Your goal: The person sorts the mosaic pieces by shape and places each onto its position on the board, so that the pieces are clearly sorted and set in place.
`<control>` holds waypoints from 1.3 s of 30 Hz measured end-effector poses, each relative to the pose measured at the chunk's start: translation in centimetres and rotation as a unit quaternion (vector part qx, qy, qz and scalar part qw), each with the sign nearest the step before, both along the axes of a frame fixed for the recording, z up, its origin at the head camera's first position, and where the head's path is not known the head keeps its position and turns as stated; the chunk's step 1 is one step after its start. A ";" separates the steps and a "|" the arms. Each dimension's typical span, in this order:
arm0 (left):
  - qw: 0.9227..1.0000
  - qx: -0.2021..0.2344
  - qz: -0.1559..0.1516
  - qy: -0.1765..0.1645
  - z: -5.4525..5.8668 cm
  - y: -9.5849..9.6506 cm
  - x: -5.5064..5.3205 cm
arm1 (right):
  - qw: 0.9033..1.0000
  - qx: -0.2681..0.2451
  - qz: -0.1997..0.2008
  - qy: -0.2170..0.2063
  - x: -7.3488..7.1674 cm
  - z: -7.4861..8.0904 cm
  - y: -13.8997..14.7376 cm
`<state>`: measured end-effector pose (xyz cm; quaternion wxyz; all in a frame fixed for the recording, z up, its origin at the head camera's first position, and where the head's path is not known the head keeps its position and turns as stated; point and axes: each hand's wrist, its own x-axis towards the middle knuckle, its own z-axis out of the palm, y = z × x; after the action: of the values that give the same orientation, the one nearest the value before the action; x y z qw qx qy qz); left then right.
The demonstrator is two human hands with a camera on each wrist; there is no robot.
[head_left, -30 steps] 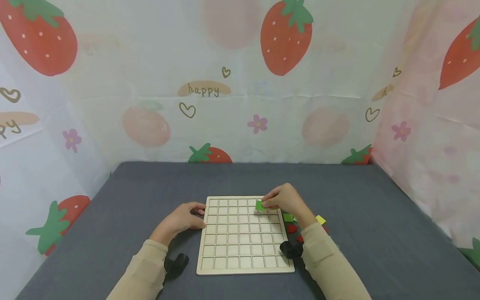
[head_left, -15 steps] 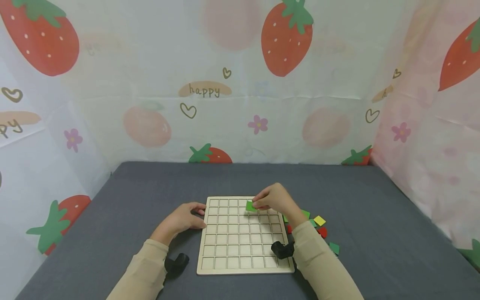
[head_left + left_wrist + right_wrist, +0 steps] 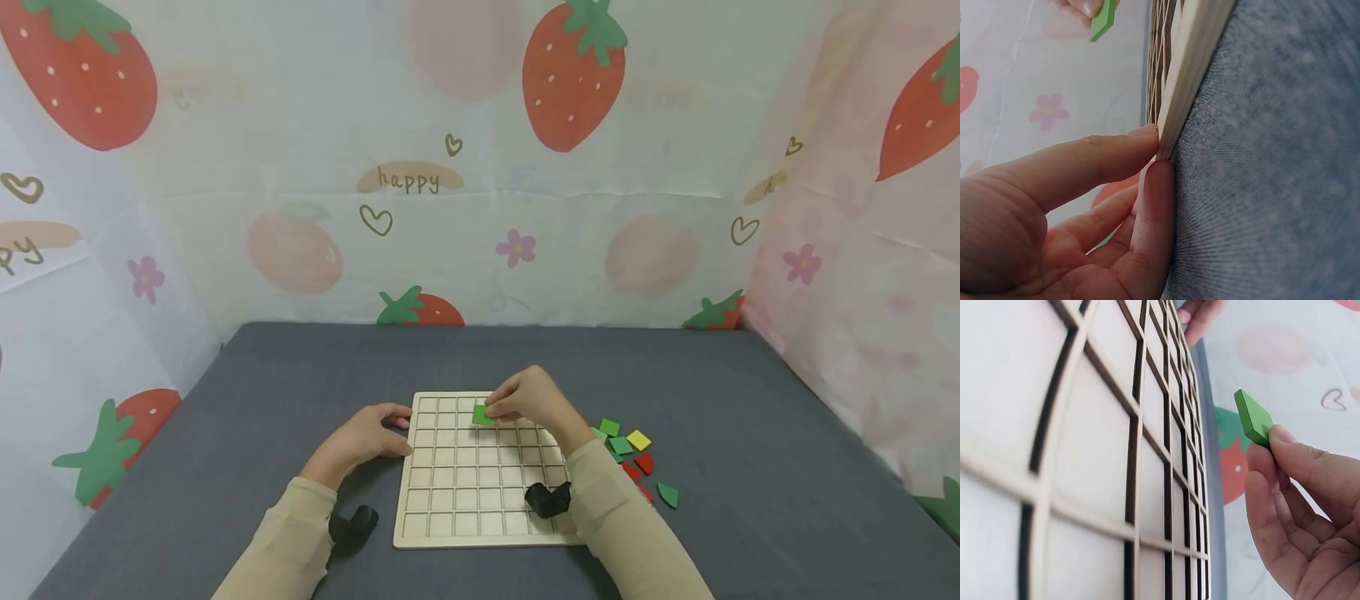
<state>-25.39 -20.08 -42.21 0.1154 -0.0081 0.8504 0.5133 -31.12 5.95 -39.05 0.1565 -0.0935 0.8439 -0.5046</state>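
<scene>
My right hand [image 3: 534,402] pinches a green square tile [image 3: 482,414] between thumb and fingertips. In the right wrist view the tile [image 3: 1252,417] is tilted and held apart from the wooden grid board [image 3: 1094,447]. That pale board [image 3: 450,500] lies flat on the table, its square cells divided by thin ridges. My left hand [image 3: 367,436] rests at the board's left edge. In the left wrist view the thumb [image 3: 1100,159] and a finger [image 3: 1155,209] touch the board's side [image 3: 1194,69].
Right of the board lies a loose group of tiles: several green pieces [image 3: 622,446], a yellow square [image 3: 639,440] and red rounded pieces [image 3: 644,463]. A green quarter-round piece [image 3: 667,495] sits nearer. The dark grey table [image 3: 750,433] is backed by a strawberry-print curtain [image 3: 480,208].
The right hand has moved left over the board's upper rows with the green tile, uncovering more loose tiles at the right. The left hand has stayed at the edge.
</scene>
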 end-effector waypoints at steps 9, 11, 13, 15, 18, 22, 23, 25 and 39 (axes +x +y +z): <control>1.000 0.002 0.012 0.002 -0.2 0.2 0.0 | 1.000 0.001 0.010 0.001 0.0 -0.2 -1.6; 1.000 0.002 0.012 0.002 -0.2 0.2 -0.1 | 1.000 -0.003 0.013 0.003 0.1 -0.3 -1.9; 1.000 0.003 0.013 0.001 -0.3 0.2 -0.1 | 1.000 -0.009 0.017 0.002 0.1 -0.4 -2.2; 1.000 0.005 0.013 0.001 -0.3 0.2 -0.2 | 1.000 -0.015 0.021 0.000 0.2 -0.5 -2.5; 1.000 0.006 0.012 0.001 -0.3 0.2 -0.2 | 1.000 -0.016 0.025 -0.003 0.2 -0.7 -2.9; 1.000 0.009 0.013 -0.001 -0.3 0.2 -0.1 | 1.000 -0.013 0.028 -0.006 0.1 -0.7 -3.5; 1.000 0.010 0.014 -0.001 -0.2 0.2 0.0 | 1.000 -0.011 0.028 -0.008 0.1 -0.8 -3.7; 1.000 0.010 0.014 -0.003 -0.2 0.2 0.0 | 0.999 -0.009 0.030 -0.010 0.0 -0.9 -4.0; 1.000 0.009 0.009 -0.003 -0.2 0.1 -0.1 | 0.999 -0.001 0.050 -0.014 0.1 -1.0 -5.6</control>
<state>-25.46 -19.95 -42.38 0.1132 -0.0164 0.8450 0.5223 -31.03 0.36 -40.04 0.1931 -0.1287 0.8352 -0.4986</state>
